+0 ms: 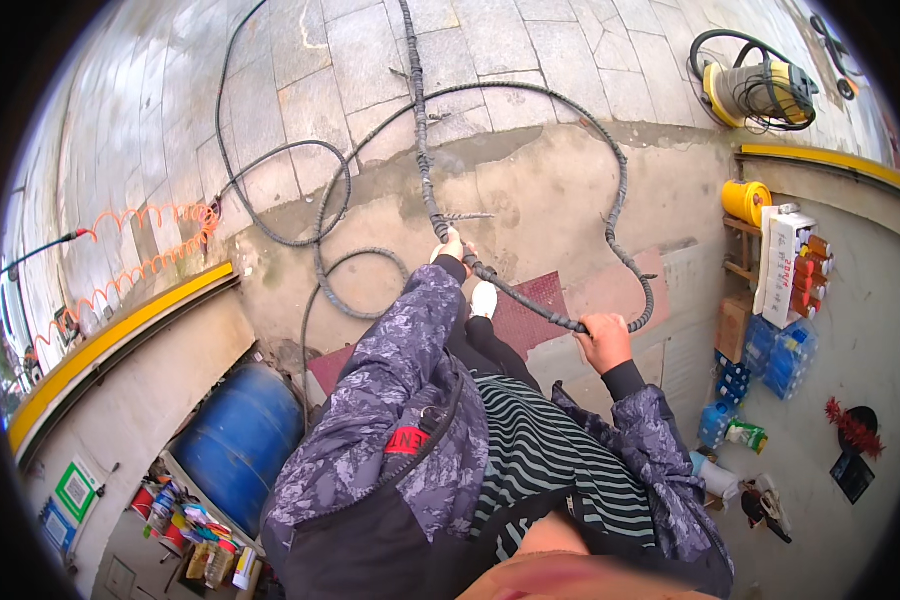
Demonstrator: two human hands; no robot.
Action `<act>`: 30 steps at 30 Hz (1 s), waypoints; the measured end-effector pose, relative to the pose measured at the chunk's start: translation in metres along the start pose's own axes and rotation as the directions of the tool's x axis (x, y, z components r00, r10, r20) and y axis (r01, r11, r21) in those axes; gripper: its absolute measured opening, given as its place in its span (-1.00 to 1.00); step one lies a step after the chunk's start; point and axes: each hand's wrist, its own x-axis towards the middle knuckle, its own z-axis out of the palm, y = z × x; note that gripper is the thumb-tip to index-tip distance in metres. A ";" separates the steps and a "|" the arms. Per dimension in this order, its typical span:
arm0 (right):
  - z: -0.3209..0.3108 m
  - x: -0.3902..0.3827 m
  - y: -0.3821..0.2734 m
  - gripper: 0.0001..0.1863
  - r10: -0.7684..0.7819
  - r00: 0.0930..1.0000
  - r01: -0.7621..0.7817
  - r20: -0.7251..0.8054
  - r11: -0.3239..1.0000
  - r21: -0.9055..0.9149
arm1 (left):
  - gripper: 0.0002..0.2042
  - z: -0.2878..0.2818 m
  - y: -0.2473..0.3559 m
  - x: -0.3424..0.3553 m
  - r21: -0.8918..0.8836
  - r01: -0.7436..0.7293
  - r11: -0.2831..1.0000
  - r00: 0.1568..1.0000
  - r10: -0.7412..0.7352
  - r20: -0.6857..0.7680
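Note:
A dark grey hose (420, 120), bound along its length with wrapping that has loose ends, runs from the far edge down to my hands. My left hand (452, 248) is closed round it in front of my body. Farther along to the right, my right hand (605, 343) grips the same hose, its fingers partly hidden from above. The stretch between the two hands slopes down to the right. Beyond my right hand the hose bends up into a wide loop over the ground. Thinner black hose (319, 240) lies in several loops to the left.
A blue barrel (240, 440) and a crowded shelf of bottles (205, 555) stand at left. An orange coiled air hose (135, 280) hangs beyond. A yellow vacuum cleaner (760, 92) is at the far right. Nearer are a yellow bucket (743, 203) and packs of blue bottles (790, 360). Red mats (530, 305) lie underfoot.

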 end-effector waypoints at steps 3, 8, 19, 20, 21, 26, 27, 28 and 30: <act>0.008 -0.002 -0.001 -0.76 0.026 1.000 -0.026 -0.011 0.999 0.020 | -0.64 0.001 -0.010 -0.018 0.002 -0.078 0.997 0.997 0.078 0.021; 0.012 0.009 0.006 -0.77 0.011 0.998 -0.010 0.063 1.000 -0.011 | -0.65 -0.005 -0.025 -0.039 -0.138 -0.073 0.988 0.988 0.091 0.126; 0.010 0.012 -0.004 -0.78 -0.028 1.000 0.028 0.006 0.999 0.015 | -0.48 -0.033 -0.022 -0.055 -0.055 -0.021 0.998 0.923 0.041 0.382; 0.005 0.010 -0.006 -0.77 -0.025 1.000 0.025 0.004 1.000 0.007 | -0.45 -0.039 -0.017 -0.052 -0.037 -0.010 0.999 0.903 0.024 0.429; 0.000 0.009 -0.007 -0.76 -0.021 1.000 0.021 0.002 1.000 -0.001 | -0.41 -0.043 -0.012 -0.049 0.005 0.021 1.000 0.914 -0.021 0.406; -0.016 -0.003 -0.013 -0.76 -0.026 1.000 0.026 -0.014 0.998 -0.053 | -0.07 -0.040 0.014 -0.020 0.070 0.036 0.997 0.999 -0.038 0.026; -0.018 -0.006 -0.014 -0.76 -0.012 1.000 0.012 -0.009 0.998 -0.061 | -0.04 -0.036 0.019 -0.010 0.098 0.029 0.995 0.999 -0.033 0.034; -0.019 -0.009 -0.014 -0.75 -0.022 1.000 0.021 -0.007 0.998 -0.063 | -0.09 -0.035 0.019 -0.001 0.123 -0.001 0.992 0.994 -0.012 0.107; -0.018 -0.014 -0.013 -0.75 -0.021 1.000 0.021 0.000 0.998 -0.063 | -0.10 -0.028 0.022 0.022 0.207 -0.020 0.978 0.983 -0.019 0.184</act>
